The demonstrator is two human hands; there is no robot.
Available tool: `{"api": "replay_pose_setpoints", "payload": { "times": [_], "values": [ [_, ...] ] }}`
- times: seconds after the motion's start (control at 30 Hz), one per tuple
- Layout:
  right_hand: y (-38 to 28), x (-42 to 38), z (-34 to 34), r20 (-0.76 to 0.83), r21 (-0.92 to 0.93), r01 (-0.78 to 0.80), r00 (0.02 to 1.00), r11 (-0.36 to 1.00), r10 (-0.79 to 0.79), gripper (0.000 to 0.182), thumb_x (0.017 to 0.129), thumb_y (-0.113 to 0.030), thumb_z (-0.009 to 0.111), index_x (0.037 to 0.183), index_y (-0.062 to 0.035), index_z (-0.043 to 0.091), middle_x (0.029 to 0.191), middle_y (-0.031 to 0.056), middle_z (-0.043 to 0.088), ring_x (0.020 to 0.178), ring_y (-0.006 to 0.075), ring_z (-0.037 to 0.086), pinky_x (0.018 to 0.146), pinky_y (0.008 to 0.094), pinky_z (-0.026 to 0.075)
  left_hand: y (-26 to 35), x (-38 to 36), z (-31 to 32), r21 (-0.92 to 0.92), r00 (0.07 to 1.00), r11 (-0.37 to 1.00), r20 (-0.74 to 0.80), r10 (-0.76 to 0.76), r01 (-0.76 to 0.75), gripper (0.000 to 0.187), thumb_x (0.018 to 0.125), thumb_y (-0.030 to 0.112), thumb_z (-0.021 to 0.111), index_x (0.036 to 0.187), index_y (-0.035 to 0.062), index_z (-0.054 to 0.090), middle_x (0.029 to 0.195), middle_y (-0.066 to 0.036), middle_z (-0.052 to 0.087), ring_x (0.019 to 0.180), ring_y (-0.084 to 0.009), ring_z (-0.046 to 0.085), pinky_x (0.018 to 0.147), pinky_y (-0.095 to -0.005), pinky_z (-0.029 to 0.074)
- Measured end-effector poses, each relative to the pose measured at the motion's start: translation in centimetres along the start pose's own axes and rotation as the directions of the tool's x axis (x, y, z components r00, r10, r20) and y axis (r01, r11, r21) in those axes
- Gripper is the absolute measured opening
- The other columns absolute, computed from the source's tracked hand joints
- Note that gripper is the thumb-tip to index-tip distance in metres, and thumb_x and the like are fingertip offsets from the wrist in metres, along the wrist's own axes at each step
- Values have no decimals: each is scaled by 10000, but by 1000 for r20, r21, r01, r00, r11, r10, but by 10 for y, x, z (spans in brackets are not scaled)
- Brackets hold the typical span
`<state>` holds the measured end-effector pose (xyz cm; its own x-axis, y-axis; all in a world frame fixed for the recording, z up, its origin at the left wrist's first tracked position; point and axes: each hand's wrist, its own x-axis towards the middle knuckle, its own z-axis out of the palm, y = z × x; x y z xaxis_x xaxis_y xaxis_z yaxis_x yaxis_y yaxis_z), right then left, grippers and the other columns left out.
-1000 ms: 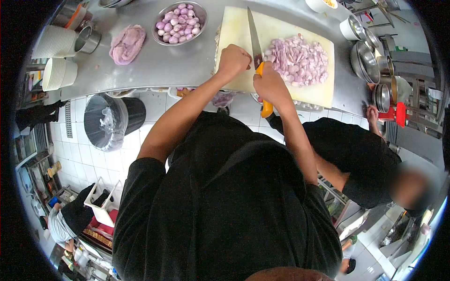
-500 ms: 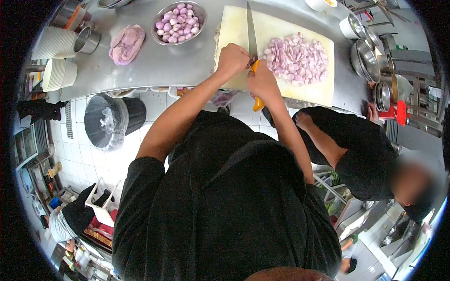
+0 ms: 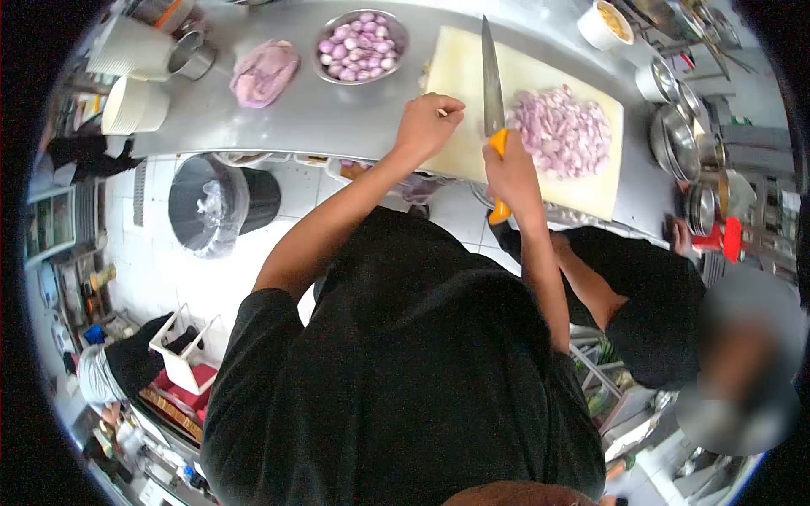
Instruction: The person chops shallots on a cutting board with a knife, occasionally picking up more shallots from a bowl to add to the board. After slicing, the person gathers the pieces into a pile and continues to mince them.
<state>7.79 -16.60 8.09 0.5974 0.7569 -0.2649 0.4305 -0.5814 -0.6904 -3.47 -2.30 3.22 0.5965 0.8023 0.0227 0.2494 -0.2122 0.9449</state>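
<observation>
My right hand (image 3: 513,177) grips the yellow handle of a large knife (image 3: 492,84), its long blade pointing away from me over the cutting board (image 3: 460,67). To the left, over the board's near left edge, my left hand (image 3: 426,128) has loosely curled fingers with a gap between thumb and forefinger; I see nothing in it. A heap of sliced shallots (image 3: 561,131) covers the right part of the board. Whole peeled shallots (image 3: 359,49) fill a metal bowl (image 3: 401,63) left of the board.
A pinkish mesh bag (image 3: 264,74) and stacked white containers (image 3: 135,105) stand left on the metal counter (image 3: 337,118). Metal bowls (image 3: 673,143) line the right side. A black bin (image 3: 261,202) stands on the floor. A co-worker (image 3: 650,295) is close on my right.
My left hand has drawn away from the knife to the left, and its fingers have loosened. The knife has shifted slightly nearer the sliced heap. The whole view has shifted as well.
</observation>
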Motion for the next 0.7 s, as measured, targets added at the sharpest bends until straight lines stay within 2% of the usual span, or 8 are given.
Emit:
{"api": "replay_pose_setpoints", "payload": {
  "times": [0.1,0.2,0.3,0.4,0.43,0.53,0.63,0.7],
  "values": [
    [5,-7,19,90,-10,-54,994,998,55,334,948,-194,558,1187,11,450,845,323,660,781,502,661,720,557,515,12,8,-38,135,991,988,-95,94,-81,227,841,128,742,1048,40,762,917,-117,747,707,-172,692,648,-303,543],
    [-6,-16,7,110,42,-124,987,991,119,324,953,-191,554,1175,19,447,790,287,663,636,423,678,613,503,533,5,24,-80,339,940,916,-184,286,-213,251,807,154,775,1045,76,771,928,-109,740,752,-204,696,681,-313,547],
    [29,-3,6,6,50,-39,999,998,39,317,954,-186,550,1169,21,446,753,257,659,544,354,667,536,459,528,-9,48,-119,412,912,898,-289,292,-157,235,747,178,771,963,86,786,977,-153,715,879,-301,693,822,-388,554],
    [27,2,-3,15,3,-103,995,995,103,326,942,-173,544,1180,27,446,811,298,669,627,422,676,592,492,532,-26,67,-150,634,925,766,-219,310,-107,348,747,267,809,1073,150,775,1074,-143,706,892,-301,689,824,-409,551],
    [28,4,-4,15,-13,-117,993,993,117,332,939,-172,546,1186,27,445,829,311,671,661,443,679,617,504,534,-33,75,-156,662,943,744,-187,274,-85,357,747,277,806,1081,157,774,1099,-146,699,928,-313,683,847,-418,545],
    [45,11,6,-41,-86,-33,999,996,30,354,930,-172,550,1201,26,438,886,345,666,806,507,663,721,550,518,-40,88,-164,720,976,691,-102,191,-60,369,752,290,790,1101,173,770,1144,-154,688,1018,-336,667,903,-435,532],
    [44,10,6,-39,-128,-63,998,990,58,370,925,-177,557,1208,25,429,907,356,661,898,532,639,786,577,495,-36,93,-162,732,984,673,-23,176,-103,341,770,268,758,1096,168,771,1120,-162,698,1061,-340,657,931,-439,527],
    [42,8,6,-41,-134,-55,998,989,50,369,923,-172,554,1207,26,425,899,355,659,879,532,639,774,580,495,-36,97,-158,753,988,647,23,151,-116,309,780,253,730,1070,158,777,1099,-166,705,1070,-352,654,949,-448,525]
  ]
}}
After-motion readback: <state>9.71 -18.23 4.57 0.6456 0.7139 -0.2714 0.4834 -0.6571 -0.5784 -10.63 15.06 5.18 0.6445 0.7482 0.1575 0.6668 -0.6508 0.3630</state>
